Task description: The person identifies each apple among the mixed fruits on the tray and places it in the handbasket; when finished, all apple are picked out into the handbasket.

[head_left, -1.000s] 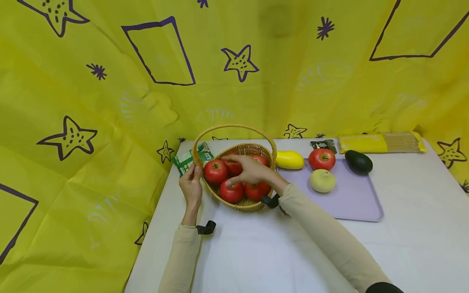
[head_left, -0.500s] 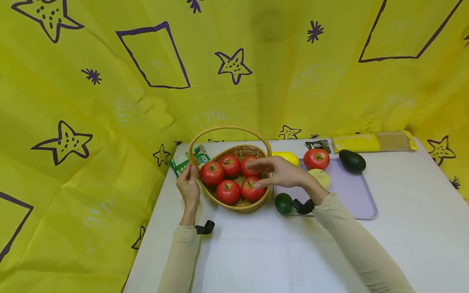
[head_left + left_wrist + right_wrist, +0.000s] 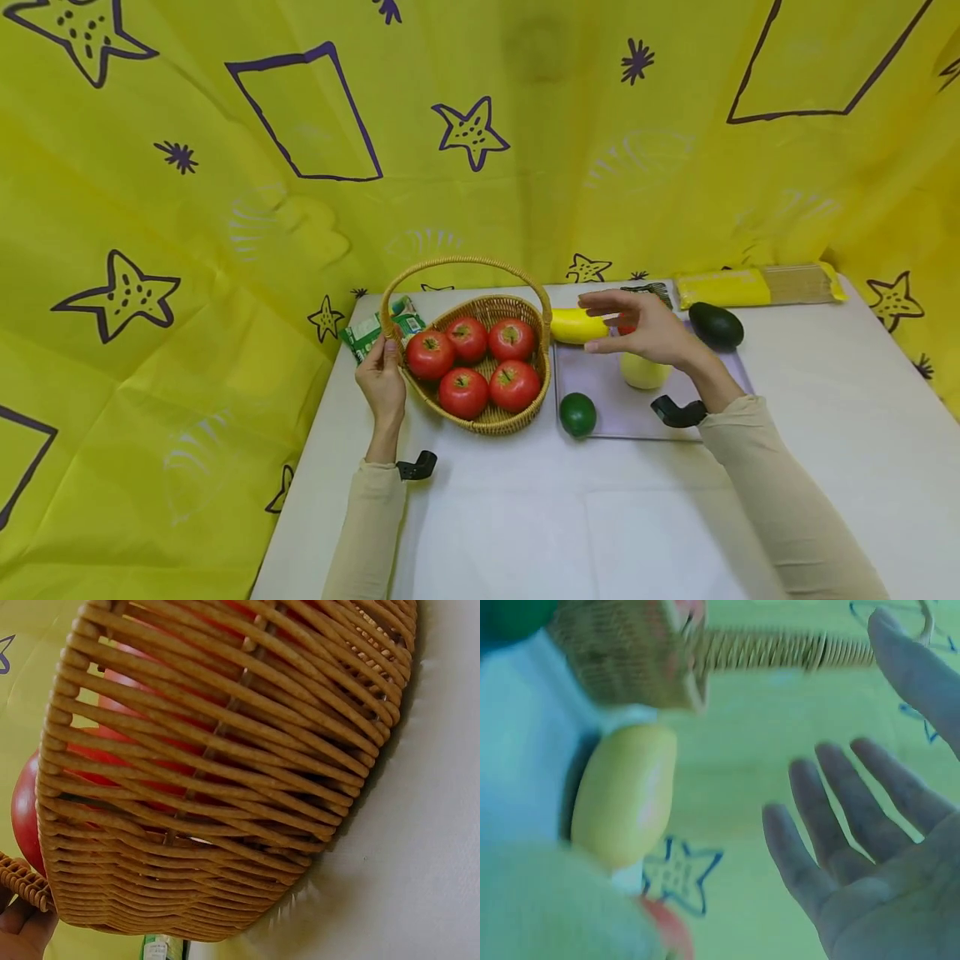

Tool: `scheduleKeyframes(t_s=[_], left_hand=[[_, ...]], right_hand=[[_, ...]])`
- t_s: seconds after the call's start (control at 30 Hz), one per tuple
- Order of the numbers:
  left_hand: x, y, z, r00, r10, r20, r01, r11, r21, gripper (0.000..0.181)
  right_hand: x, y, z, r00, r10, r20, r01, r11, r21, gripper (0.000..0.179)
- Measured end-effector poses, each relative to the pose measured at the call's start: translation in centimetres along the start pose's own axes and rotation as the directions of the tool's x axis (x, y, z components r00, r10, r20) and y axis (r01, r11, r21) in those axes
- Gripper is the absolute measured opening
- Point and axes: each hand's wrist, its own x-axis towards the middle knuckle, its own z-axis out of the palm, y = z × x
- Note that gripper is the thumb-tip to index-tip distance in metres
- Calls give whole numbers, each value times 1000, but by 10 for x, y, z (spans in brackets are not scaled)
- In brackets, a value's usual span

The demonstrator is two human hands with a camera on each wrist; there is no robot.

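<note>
My left hand (image 3: pixel 381 385) grips the base of the handle on the left side of a wicker basket (image 3: pixel 501 427). Several red apples (image 3: pixel 514 386) lie inside the basket; in the left wrist view they show through its weave (image 3: pixel 225 765). My right hand (image 3: pixel 645 329) hovers over the lilac tray (image 3: pixel 622 421), its fingers spread and holding nothing. Below and around it are a pale yellow-green round fruit (image 3: pixel 643 372), a yellow mango-like fruit (image 3: pixel 624 796) and a red apple (image 3: pixel 667 926), mostly hidden by the hand in the head view.
A dark green avocado (image 3: pixel 716 326) sits at the tray's back right, and a round green fruit (image 3: pixel 577 414) at its front left. Behind are a yellow pasta pack (image 3: pixel 757 286) and a small dark packet (image 3: pixel 651 292). Green packets (image 3: pixel 367 333) lie left of the basket.
My right hand has moved from over the apples in the basket rightward to above the tray, uncovering the apples and the round green fruit. My left hand stays on the handle.
</note>
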Motion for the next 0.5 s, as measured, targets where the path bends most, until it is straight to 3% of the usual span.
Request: scheduleKeyframes(t_s=[0.23,0.5], left_hand=[[2,-1,-1,1000,15,21,-15,1000,-13,31],[2,-3,-1,999,17,43,-15,999,-44,31]], right_hand=[[-8,23,-27,987,126,-100,-129,991,-27,84],[-7,60,-43,962,247,-115,-250,968,-13,91]])
